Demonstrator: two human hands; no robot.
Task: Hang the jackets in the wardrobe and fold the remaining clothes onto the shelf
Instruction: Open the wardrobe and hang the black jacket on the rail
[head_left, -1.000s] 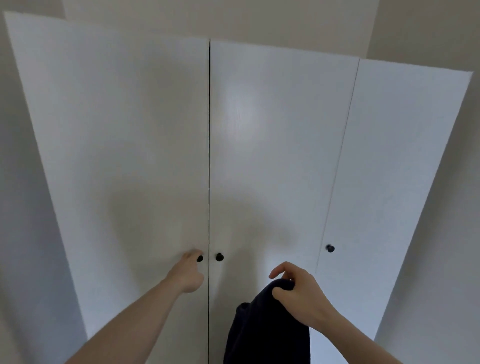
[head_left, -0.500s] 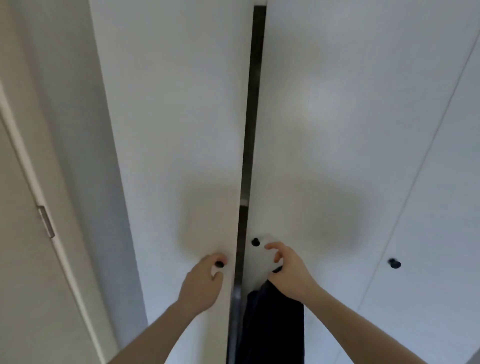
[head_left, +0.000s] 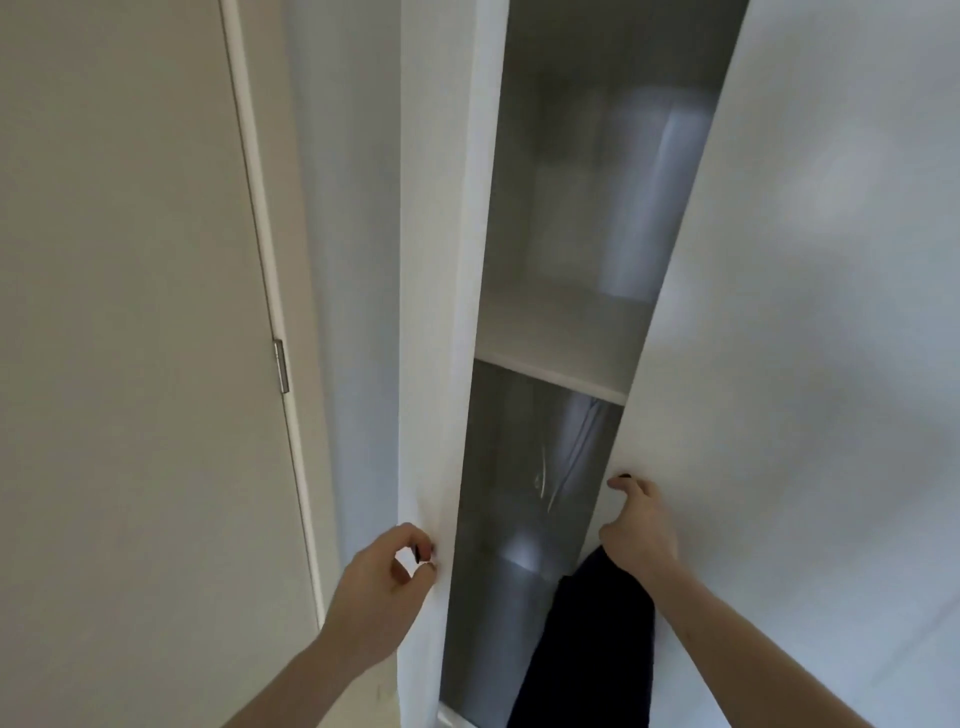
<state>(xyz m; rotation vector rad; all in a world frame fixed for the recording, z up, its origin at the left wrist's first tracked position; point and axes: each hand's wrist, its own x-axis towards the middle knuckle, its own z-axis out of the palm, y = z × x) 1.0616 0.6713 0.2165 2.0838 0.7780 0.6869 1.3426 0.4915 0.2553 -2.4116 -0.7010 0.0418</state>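
Nearest the camera, the left hand (head_left: 387, 577) pinches the small dark knob (head_left: 422, 552) of the left wardrobe door (head_left: 441, 291), thumb and fingers curled round it. To its right, across the gap, the right hand (head_left: 636, 525) hooks its fingertips over the edge of the right wardrobe door (head_left: 810, 322), right at that door's knob, while a dark garment (head_left: 597, 644) hangs straight down beneath it, gripped in the same palm. The garment's long axis runs vertical, and it sits just at the mouth of the opening, nearer the right hand than the left.

Beyond both hands the doors stand partly apart. Inside, a white shelf (head_left: 558, 340) lies above hand level; what rests on it is too blurred to tell. Below the shelf something pale hangs, possibly clothing. The doors likely need spreading wider before the garment can go in.
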